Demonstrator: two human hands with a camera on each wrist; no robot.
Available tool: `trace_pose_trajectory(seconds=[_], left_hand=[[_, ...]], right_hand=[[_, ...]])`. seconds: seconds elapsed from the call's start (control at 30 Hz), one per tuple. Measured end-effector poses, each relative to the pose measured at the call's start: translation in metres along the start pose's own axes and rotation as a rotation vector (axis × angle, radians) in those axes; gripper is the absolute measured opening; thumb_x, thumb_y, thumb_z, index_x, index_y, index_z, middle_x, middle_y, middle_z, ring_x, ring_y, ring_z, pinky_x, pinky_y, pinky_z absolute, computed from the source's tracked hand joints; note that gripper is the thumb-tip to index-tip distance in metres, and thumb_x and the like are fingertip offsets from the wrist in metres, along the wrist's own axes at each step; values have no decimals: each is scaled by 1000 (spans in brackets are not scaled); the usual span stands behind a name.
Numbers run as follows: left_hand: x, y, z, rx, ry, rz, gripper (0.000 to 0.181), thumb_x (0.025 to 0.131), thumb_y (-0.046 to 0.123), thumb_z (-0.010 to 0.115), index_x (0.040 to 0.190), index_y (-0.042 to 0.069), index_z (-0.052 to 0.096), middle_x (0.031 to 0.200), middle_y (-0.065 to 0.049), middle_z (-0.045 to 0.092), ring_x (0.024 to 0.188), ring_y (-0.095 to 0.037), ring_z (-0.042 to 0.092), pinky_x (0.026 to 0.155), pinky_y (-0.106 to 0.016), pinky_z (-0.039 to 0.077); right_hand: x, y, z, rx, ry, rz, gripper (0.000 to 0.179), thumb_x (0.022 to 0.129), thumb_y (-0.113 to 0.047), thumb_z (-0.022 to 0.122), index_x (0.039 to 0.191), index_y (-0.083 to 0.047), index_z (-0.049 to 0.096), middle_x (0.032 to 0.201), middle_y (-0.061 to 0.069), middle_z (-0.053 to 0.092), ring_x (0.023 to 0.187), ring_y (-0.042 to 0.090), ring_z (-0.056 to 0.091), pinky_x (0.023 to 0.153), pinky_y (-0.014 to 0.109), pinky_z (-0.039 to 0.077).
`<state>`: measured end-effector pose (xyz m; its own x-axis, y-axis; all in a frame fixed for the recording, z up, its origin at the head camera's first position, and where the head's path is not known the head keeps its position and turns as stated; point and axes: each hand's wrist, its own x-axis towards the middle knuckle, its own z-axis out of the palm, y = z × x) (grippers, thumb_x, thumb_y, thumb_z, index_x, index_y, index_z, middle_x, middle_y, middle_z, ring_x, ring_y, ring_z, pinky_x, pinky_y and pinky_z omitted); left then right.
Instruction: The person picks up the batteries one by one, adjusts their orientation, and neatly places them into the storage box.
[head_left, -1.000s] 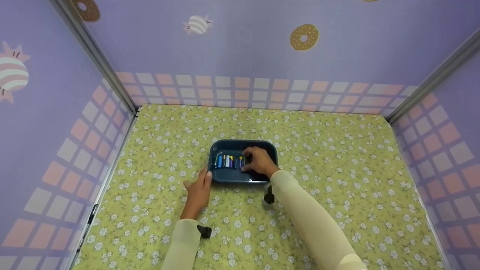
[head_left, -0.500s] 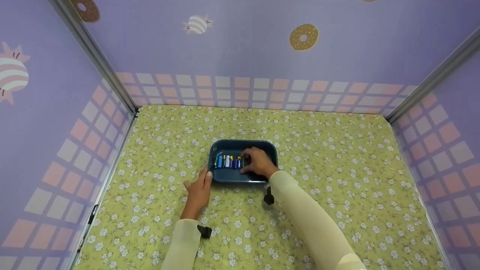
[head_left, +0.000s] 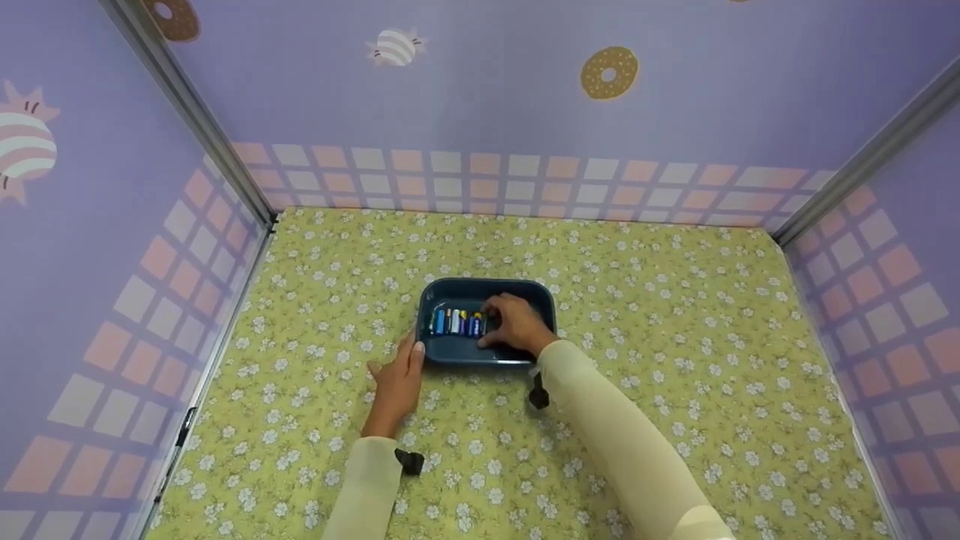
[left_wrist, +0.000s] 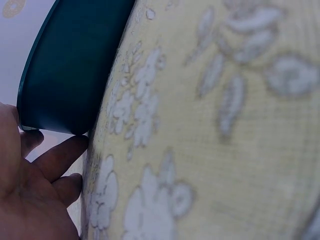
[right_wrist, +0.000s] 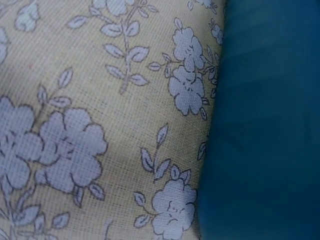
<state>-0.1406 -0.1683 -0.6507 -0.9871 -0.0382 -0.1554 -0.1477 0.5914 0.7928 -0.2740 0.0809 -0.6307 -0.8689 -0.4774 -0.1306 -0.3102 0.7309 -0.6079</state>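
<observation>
A dark blue-green plastic tray [head_left: 480, 363] lies on flowered cloth. In it, several batteries [head_left: 456, 322] lie side by side in a row, blue, white and yellow among their colours. Reaching in from the right, my right hand [head_left: 519, 324] pinches a dark battery [head_left: 485, 323] at the row's right end between thumb and fingers, which partly cover it. My left hand [head_left: 397, 382] rests at the tray's left end. The left wrist view shows its fingertips touching the tray's outer wall [left_wrist: 75, 65]. The right wrist view holds the tray wall [right_wrist: 265, 125] but no hand.
Yellow-green flowered cloth [head_left: 660, 315] covers the table around the tray. Purple panels with a pink and white check [head_left: 480, 90] stand at the back and both sides, joined by grey metal posts [head_left: 187, 112].
My right hand has shifted slightly left with its pinched battery, and the right-hand batteries now lie closer to the rest of the row. My left hand and the tray have stayed put.
</observation>
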Motion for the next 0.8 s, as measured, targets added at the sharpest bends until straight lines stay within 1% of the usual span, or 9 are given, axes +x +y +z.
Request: trace_pose_trajectory(seconds=[0.2, 0.37, 0.47, 0.6, 0.67, 0.73, 0.8], left_hand=[[2, 2, 0, -1, 11, 5, 69, 106, 67, 20, 165, 32, 22, 165, -8, 36, 149, -43, 37, 117, -66, -25], [2, 2, 0, 6, 18, 3, 65, 107, 64, 21, 164, 33, 23, 165, -5, 37, 149, -42, 37, 117, -68, -24], [1, 1, -2, 19, 8, 2, 64, 108, 63, 21, 165, 33, 21, 165, -5, 36, 149, -42, 37, 116, -69, -23], [0, 3, -7, 39, -8, -7, 67, 107, 64, 22, 165, 30, 21, 163, -8, 40, 147, -44, 40, 118, -71, -18], [1, 4, -12, 45, -15, -11, 69, 107, 64, 23, 165, 27, 23, 161, -10, 42, 146, -44, 41, 120, -71, -12], [2, 6, -19, 37, -18, -15, 71, 107, 65, 24, 164, 23, 26, 161, -12, 43, 145, -43, 43, 124, -68, 2], [3, 6, -29, 40, -8, -9, 71, 107, 63, 24, 164, 21, 29, 159, -15, 46, 144, -42, 45, 124, -64, 19]], right_hand=[[-2, -2, -5, -13, -1, -7, 66, 71, -42, 95, 124, -13, 68, 115, 6, 65, 105, 23, 62, 95, 41, 53], [-7, -4, -12, 9, 21, -47, 64, 73, -40, 94, 124, -12, 68, 115, 7, 65, 105, 23, 62, 94, 42, 54], [-13, -3, -19, 47, 56, -88, 61, 77, -37, 91, 127, -12, 67, 119, 9, 66, 107, 26, 63, 93, 44, 54], [-27, 0, -37, 136, 141, -157, 56, 88, -37, 82, 132, -7, 65, 123, 14, 66, 109, 32, 65, 94, 47, 54], [-36, 4, -49, 170, 209, -190, 53, 93, -38, 77, 133, -5, 64, 123, 15, 67, 109, 33, 65, 94, 48, 54], [-47, 11, -63, 175, 290, -210, 50, 97, -38, 72, 134, -4, 63, 123, 16, 66, 109, 33, 65, 91, 48, 55], [-58, 18, -79, 139, 371, -210, 47, 100, -36, 68, 135, -5, 62, 126, 15, 66, 113, 32, 64, 90, 47, 56]])
